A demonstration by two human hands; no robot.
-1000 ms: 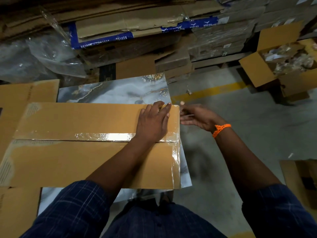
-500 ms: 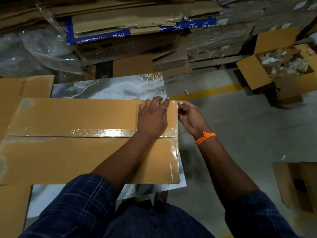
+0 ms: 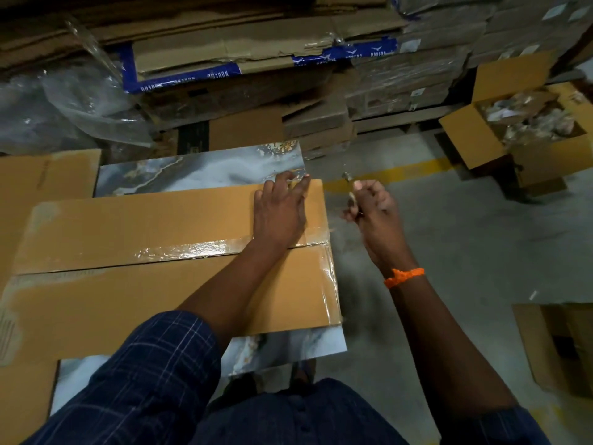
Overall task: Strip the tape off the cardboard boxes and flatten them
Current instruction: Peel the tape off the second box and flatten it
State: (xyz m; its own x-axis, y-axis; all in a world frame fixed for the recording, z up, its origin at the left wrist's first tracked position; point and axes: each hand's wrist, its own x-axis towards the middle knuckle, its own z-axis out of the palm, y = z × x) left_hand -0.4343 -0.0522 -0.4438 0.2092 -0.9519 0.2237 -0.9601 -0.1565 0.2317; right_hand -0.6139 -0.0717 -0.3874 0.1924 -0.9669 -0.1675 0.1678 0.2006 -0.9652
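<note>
Head view, nearest first: a dark plaid sleeve (image 3: pixel 144 364) runs up to the left hand (image 3: pixel 279 213), which lies flat with fingers straight, pressing down the far right corner of the cardboard box (image 3: pixel 144 300). That cardboard box lies collapsed on the marble-patterned counter (image 3: pixel 199 170), long side left to right, and it is far from stripped. The glossy seam tape (image 3: pixel 192 250) runs along the middle join and under the left palm, and the edge tape (image 3: pixel 332 284) wraps the right end. Just beside that end, over the floor (image 3: pixel 465 245), the right hand (image 3: pixel 373 207), wearing an orange wristband (image 3: pixel 403 277), has its fingers curled and seems to pinch a small tape scrap (image 3: pixel 350 196); it is blurred, so I read that loosely. I judge we are in the peeling step, with this one already lying flat. Next I would need to shed the scrap, find a lifted tape end at the right corner, and pull low along the seam while the left hand pins the board. Farther back a yellow line (image 3: pixel 401 170) crosses the floor, an open carton (image 3: pixel 475 136) sits at the right, and a stack of flattened cartons (image 3: pixel 240 49) fills the rear.
</note>
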